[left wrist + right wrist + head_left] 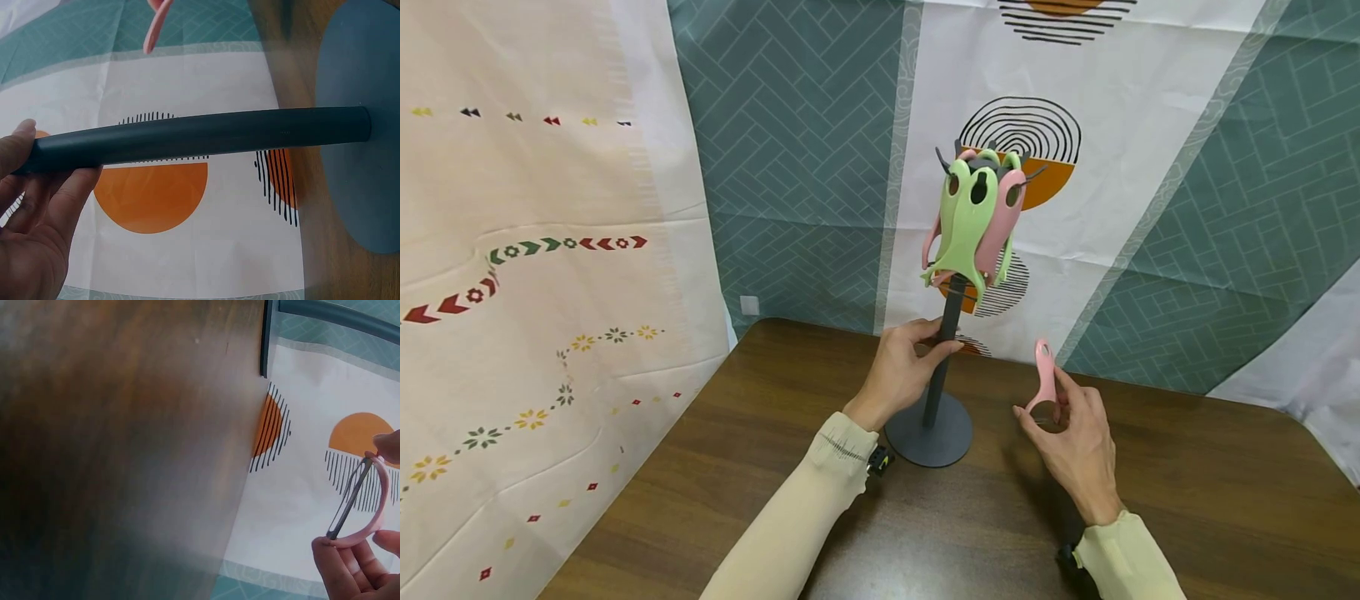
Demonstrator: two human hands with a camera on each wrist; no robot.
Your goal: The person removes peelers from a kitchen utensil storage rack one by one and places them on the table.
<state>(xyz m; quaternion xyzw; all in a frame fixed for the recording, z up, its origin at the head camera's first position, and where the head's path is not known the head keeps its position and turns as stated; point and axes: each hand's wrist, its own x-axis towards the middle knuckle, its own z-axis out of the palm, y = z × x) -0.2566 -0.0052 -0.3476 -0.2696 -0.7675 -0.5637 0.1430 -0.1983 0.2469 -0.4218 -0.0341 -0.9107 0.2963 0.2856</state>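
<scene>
A dark grey stand has a round base (951, 446) on the table and a slim post (934, 398). My left hand (897, 373) grips the post below the hanging peelers, thumb on one side and fingers on the other. Around the top, several green and pink Y-shaped peelers hang by their handle holes, among them a green peeler (968, 225) in front and a pink peeler (1002, 223) beside it. To the right of the stand, my right hand (1081, 437) pinches another pink peeler (1046, 375) by its head, handle up. Its metal blade (350, 499) shows in the right wrist view.
Bare prongs (942, 160) stick out at the top of the stand. The brown wooden table (700, 467) runs back to a patterned cloth (797, 167) in teal and white. A cream embroidered cloth (550, 292) hangs at the left.
</scene>
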